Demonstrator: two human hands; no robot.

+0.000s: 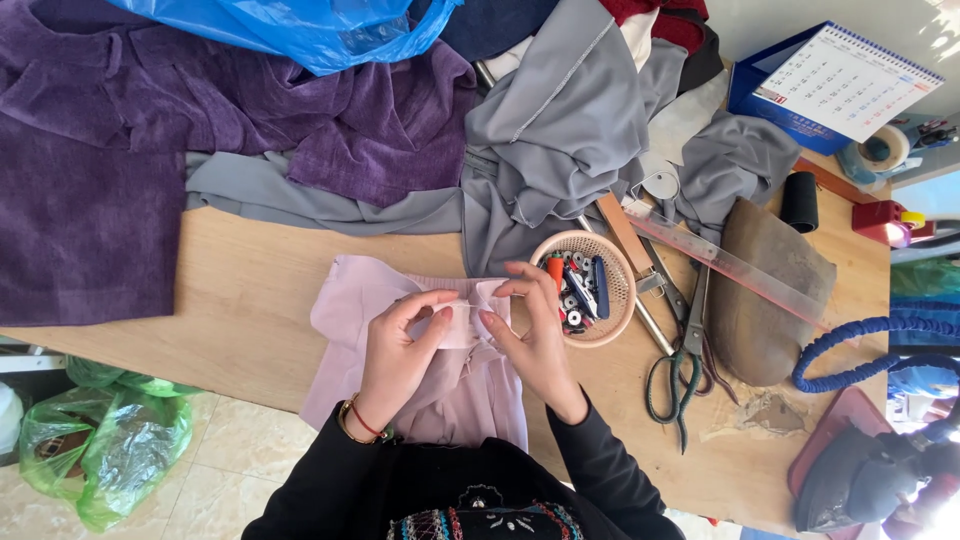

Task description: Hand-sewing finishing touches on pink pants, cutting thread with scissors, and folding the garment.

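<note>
A pale pink fabric piece (350, 300) lies on the wooden table (250, 300) in front of me. My left hand (400, 350) pinches a fold of the pink cloth between thumb and forefinger. My right hand (530, 330) grips the same fold from the right side, fingers closed on it. Both hands hold the cloth a little above the tabletop, close together. A bracelet sits on my left wrist, and black sleeves cover my arms.
A small round basket (620, 300) of bobbins and thread sits right of my hands. Scissors (680, 370), a clear ruler (730, 270), grey cloth (560, 140), purple cloth (100, 180), a calendar (840, 85), an iron (860, 480) and a blue bag (300, 30) surround them.
</note>
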